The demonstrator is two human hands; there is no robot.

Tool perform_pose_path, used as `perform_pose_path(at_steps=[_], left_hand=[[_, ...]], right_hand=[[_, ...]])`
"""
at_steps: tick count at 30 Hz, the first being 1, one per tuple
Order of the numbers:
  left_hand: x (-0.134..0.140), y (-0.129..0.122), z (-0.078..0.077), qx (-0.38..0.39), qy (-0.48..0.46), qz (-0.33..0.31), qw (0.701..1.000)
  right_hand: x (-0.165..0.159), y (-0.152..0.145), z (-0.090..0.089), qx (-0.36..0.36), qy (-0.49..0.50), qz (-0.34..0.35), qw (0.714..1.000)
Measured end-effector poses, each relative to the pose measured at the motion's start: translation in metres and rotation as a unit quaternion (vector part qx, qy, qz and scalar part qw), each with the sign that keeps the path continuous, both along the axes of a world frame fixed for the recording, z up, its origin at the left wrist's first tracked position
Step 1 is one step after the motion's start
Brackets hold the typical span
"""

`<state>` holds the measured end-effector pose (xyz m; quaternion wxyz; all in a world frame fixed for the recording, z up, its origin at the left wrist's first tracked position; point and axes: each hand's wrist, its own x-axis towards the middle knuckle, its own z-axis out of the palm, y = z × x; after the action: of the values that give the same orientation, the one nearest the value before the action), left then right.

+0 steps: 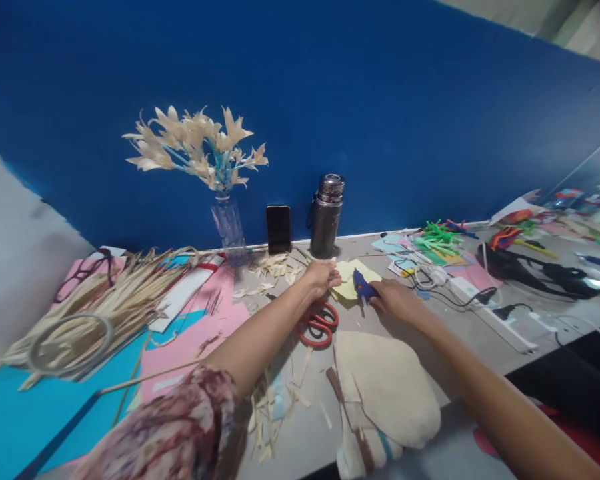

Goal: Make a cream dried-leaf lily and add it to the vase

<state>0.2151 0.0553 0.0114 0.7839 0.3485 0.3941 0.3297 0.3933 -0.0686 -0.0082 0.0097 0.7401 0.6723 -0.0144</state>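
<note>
My right hand is wrapped round a small blue glue gun above a pale yellow sheet of paper. Just left of the sheet, the fingers of my left hand are drawn together. Whatever they may pinch is too small to make out. Red-handled scissors lie on the table below my left wrist, their blades partly covered by my forearm. Nearer to me is a cream cloth glove with striped edging.
A steel flask, a phone and a bottle of dried-husk flowers stand along the blue wall. Dried husks and a tape ring lie left. Right are a power strip with cords and green pipe cleaners.
</note>
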Motion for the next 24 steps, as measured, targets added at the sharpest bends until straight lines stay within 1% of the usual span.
perform_pose_path(at_steps=[1, 3, 4, 5, 6, 7, 8, 9, 10, 11, 12, 14, 16, 17, 18, 19, 21, 24], left_hand=[[0.006, 0.004, -0.007, -0.006, 0.009, 0.003, 1.0], [0.012, 0.01, -0.02, -0.015, 0.022, 0.003, 1.0], [0.012, 0.012, -0.025, -0.017, 0.025, 0.002, 1.0], [0.012, 0.014, -0.029, -0.019, 0.028, 0.002, 0.999], [0.012, 0.014, -0.032, -0.019, 0.03, 0.003, 0.999], [0.012, 0.015, -0.034, -0.018, 0.032, 0.006, 0.999], [0.012, 0.015, -0.035, -0.017, 0.033, 0.01, 0.999], [0.013, 0.014, -0.036, -0.016, 0.034, 0.013, 0.999], [0.012, 0.014, -0.035, -0.014, 0.033, 0.015, 0.999], [0.012, 0.014, -0.034, -0.011, 0.03, 0.017, 0.999], [0.011, 0.014, -0.031, -0.008, 0.025, 0.018, 0.999], [0.007, 0.014, -0.025, 0.004, 0.009, 0.022, 1.0], [-0.001, 0.014, -0.017, 0.021, -0.013, 0.029, 0.999], [-0.006, 0.013, -0.013, 0.03, -0.023, 0.032, 0.999], [-0.012, 0.011, -0.009, 0.039, -0.031, 0.035, 0.998], [-0.019, 0.009, -0.006, 0.047, -0.035, 0.036, 0.998], [-0.035, 0.003, -0.002, 0.063, -0.038, 0.036, 0.997], [-0.059, -0.009, -0.002, 0.079, -0.03, 0.038, 0.996]], right_hand=[[0.002, 0.0, -0.002, 0.009, 0.018, 0.008, 1.0], [0.008, -0.002, -0.007, 0.042, 0.094, 0.012, 0.995], [0.013, -0.003, -0.008, 0.064, 0.15, 0.002, 0.987], [0.018, -0.004, -0.009, 0.091, 0.214, -0.015, 0.972], [0.024, -0.006, -0.009, 0.127, 0.289, -0.042, 0.948], [0.03, -0.007, -0.007, 0.165, 0.361, -0.073, 0.915], [0.036, -0.009, -0.004, 0.206, 0.428, -0.102, 0.874], [0.041, -0.011, 0.001, 0.248, 0.49, -0.125, 0.827], [0.046, -0.013, 0.006, 0.281, 0.534, -0.141, 0.785], [0.049, -0.015, 0.012, 0.306, 0.563, -0.15, 0.753], [0.051, -0.017, 0.019, 0.321, 0.585, -0.151, 0.73], [0.048, -0.021, 0.031, 0.318, 0.634, -0.139, 0.691], [0.04, -0.023, 0.039, 0.282, 0.693, -0.116, 0.653], [0.035, -0.024, 0.04, 0.255, 0.714, -0.107, 0.643], [0.03, -0.024, 0.04, 0.227, 0.723, -0.099, 0.645], [0.026, -0.024, 0.039, 0.201, 0.718, -0.093, 0.66], [0.018, -0.022, 0.033, 0.156, 0.679, -0.076, 0.713], [0.008, -0.02, 0.025, 0.093, 0.588, -0.037, 0.803]])
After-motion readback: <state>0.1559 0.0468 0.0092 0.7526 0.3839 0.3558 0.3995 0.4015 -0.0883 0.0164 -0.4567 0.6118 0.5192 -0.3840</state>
